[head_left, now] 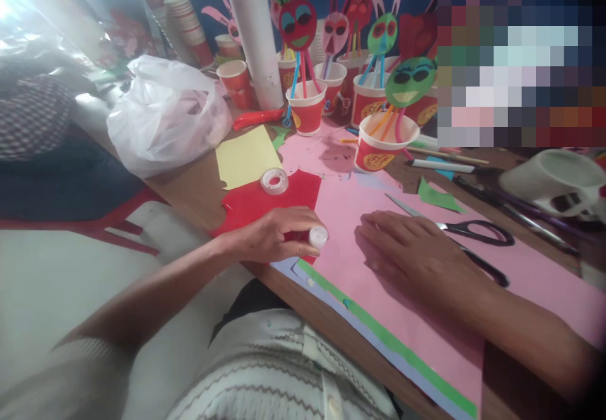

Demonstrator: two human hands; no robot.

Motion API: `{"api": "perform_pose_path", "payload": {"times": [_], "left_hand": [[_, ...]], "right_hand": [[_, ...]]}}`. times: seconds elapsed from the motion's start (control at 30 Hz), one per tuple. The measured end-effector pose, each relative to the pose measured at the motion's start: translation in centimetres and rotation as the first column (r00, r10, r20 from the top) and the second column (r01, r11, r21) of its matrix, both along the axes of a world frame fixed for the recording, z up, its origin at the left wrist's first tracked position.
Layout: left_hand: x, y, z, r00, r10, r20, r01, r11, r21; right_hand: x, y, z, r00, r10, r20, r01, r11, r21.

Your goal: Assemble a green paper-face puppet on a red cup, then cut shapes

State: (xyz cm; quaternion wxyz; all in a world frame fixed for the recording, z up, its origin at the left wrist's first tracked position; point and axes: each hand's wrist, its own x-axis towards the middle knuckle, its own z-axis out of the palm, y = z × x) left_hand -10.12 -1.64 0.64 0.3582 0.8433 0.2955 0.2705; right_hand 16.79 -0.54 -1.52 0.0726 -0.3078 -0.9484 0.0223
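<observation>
My left hand (279, 234) is closed with a small white, round-ended thing (318, 237), perhaps a capped bottle, between thumb and fingers; the rest of it is hidden. Under that hand lies red paper (298, 191), with a roll of clear tape (274, 181) resting on it. My right hand (407, 243) lies flat, fingers stretched out, on a big pink sheet (350, 287). Beside it are black-handled scissors (478, 232), their blades spread and partly covered by the hand.
Red paper cups (307, 110) with straw-legged paper faces stand at the back, near a white flask (258, 47). A white plastic bag (165, 117), yellow paper (249, 155) and a red-handled tool (258, 118) lie left. A mug (553, 180) and pens sit right.
</observation>
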Motion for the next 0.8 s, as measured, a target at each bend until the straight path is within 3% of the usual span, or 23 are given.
{"api": "perform_pose_path", "payload": {"times": [0.23, 0.57, 0.8], "left_hand": [[0.1, 0.0, -0.1, 1.000, -0.002, 0.004, 0.002, 1.000, -0.006], [-0.1, -0.4, -0.6, 1.000, 0.009, 0.027, -0.010, 1.000, 0.026], [-0.3, -0.5, -0.8, 0.998, 0.032, 0.046, -0.031, 0.999, -0.025]], "right_hand": [[0.0, -0.1, 0.1, 0.999, -0.025, 0.040, 0.026, 0.999, -0.028], [0.0, 0.1, 0.1, 1.000, -0.012, -0.028, 0.011, 1.000, -0.008], [1.8, 1.3, 1.8, 0.987, -0.052, -0.155, 0.043, 0.997, -0.063]]}}
